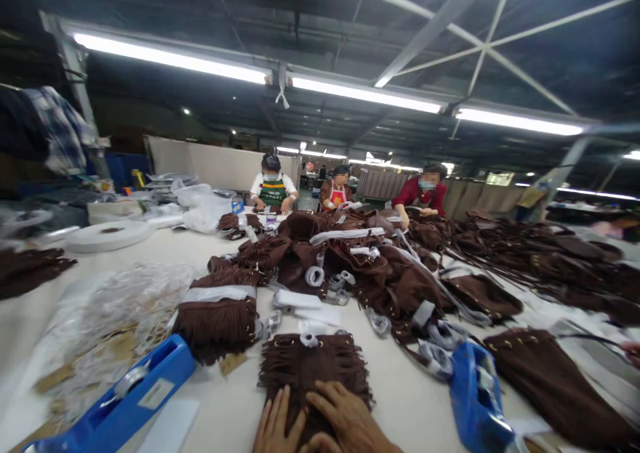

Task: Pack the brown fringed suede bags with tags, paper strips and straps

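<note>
A dark brown fringed bag [320,356] lies flat on the white table [220,396] at the bottom centre, with gold eyelets and a small white wrapped piece at its top edge. My left hand [281,423] rests on its lower left part, fingers spread. My right hand [345,413] lies flat on the lower right part, fingers stretched out. Neither hand grips anything that shows. Another fringed bag [217,320] with a white band round it sits just behind, to the left.
Blue tape dispensers stand at the left [125,396] and right [477,400]. Brown bags [400,283] are heaped across the middle and right. Plastic bags [145,300] and a white roll [109,235] lie left. Three people work across the table; another person's fingers show at the right edge.
</note>
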Available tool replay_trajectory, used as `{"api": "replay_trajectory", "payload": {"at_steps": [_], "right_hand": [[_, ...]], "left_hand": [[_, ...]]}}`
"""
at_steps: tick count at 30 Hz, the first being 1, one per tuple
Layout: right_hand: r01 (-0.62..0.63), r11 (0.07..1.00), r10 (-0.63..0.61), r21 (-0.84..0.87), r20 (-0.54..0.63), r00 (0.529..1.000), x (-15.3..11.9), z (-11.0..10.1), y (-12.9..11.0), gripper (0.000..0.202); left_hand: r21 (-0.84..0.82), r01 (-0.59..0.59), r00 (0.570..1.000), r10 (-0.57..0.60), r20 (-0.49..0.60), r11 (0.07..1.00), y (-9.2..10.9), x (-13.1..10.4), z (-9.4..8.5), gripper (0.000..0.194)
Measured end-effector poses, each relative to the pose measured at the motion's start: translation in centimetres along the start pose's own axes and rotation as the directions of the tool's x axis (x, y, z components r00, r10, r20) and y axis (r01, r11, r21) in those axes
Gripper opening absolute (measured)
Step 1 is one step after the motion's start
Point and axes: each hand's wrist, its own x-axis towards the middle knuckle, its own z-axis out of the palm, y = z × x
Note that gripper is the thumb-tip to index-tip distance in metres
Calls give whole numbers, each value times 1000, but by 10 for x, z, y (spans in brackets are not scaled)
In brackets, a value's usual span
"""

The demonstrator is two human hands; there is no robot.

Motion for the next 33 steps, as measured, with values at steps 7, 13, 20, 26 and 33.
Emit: {"api": "replay_trajectory", "payload": {"at_steps": [7, 13, 20, 26, 33], "right_hand": [[-59, 997, 48, 58, 173, 984, 1, -31, -21, 78], [-63, 996, 45, 58, 269, 962, 13, -40, -26, 79], [-70, 996, 55, 51, 266, 963, 10, -36, -26, 80], [-71, 996, 54, 55, 273, 960, 13, -37, -25, 77], [-82, 992, 56, 92, 256, 965, 12, -36, -25, 80]], "left_hand": [[-248, 536, 840, -480, 253, 807, -8, -24, -68, 33], [-202, 838, 506, -584, 634, 507, 17, 13, -106, 43], [-224, 927, 366, -593, 717, 302, 24, 20, -86, 20], [-292, 951, 308, -387, 869, 103, -8, 24, -93, 22], [-398, 869, 481, -311, 820, 293, -67, 44, -86, 38]]}}
